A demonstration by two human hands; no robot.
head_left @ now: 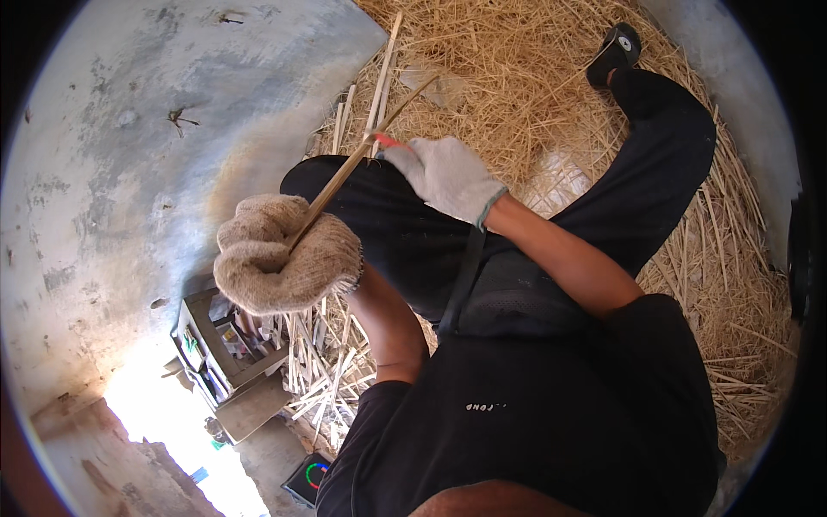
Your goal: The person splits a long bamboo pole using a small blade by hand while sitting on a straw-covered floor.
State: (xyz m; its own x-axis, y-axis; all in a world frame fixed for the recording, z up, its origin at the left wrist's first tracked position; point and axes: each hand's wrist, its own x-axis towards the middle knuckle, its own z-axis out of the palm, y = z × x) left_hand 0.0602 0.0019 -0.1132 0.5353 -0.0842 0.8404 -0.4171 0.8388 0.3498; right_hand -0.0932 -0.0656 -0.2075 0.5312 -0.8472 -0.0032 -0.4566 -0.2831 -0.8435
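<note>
At far left a patchy, blue-grey wall [129,129] rises beside the person. Below it a small open cabinet [248,379] stands with mixed items in its compartments, perhaps put there to be within reach yet off the litter.

Next comes the left grip [289,254], in a thick, fuzzy brown glove. It is curled closed around the lower end of 1 thin strip [338,179], with hardly any gap showing between the folded fingers and the palm. The padding of the glove seems meant to guard the palm from the edges of the strip.

The strip slants up and right from that fist, passing above the raised left leg [388,202]; whether it rests on the leg I cannot tell. Holding it by 1 end likely leaves its length free for the other side.

Near the strip's upper half is the right grip [452,177], in a thinner, off-white glove. Its fingers are mostly drawn in, and a small red-orange piece [385,140] shows at the tips, against or just beside the strip. I cannot tell if this is a tool or part of the glove, nor how firmly anything is pinched.

Farther right, loose straw-like shavings [508,60] cover the floor around the outstretched right leg [668,164].
</note>
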